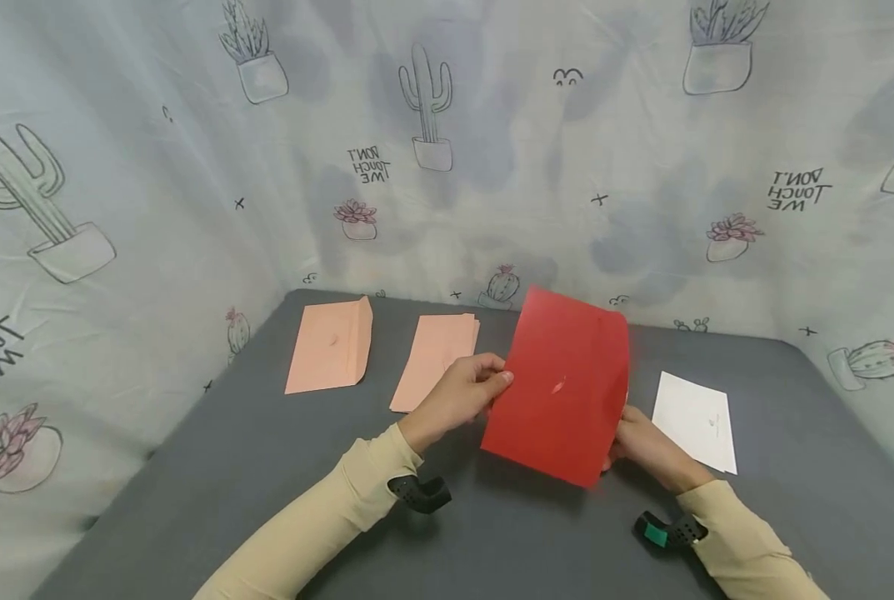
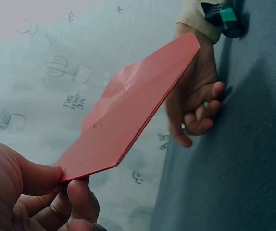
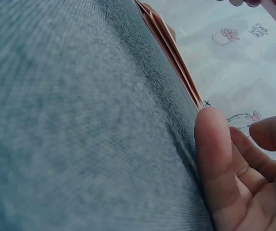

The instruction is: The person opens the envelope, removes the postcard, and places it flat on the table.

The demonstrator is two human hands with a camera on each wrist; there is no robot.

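Note:
My left hand (image 1: 457, 396) pinches the left edge of a red envelope (image 1: 551, 392) between thumb and fingers, holding it tilted above the table. In the left wrist view the envelope (image 2: 123, 110) appears nearly edge-on, its far end rounded and creased. Partly behind the envelope's right edge in the head view is my right hand (image 1: 649, 446). The left wrist view shows that right hand (image 2: 198, 96) with loosely bent fingers. Nothing sits between its thumb and fingers (image 3: 214, 139) in the right wrist view, low beside the grey surface.
On the grey table (image 1: 214, 475), a pink envelope (image 1: 322, 346) with a raised flap lies at the far left. Beside it is a small stack of pink envelopes (image 1: 433, 354). White envelopes or cards (image 1: 690, 421) lie at the right. A patterned curtain (image 1: 491, 200) hangs behind the table.

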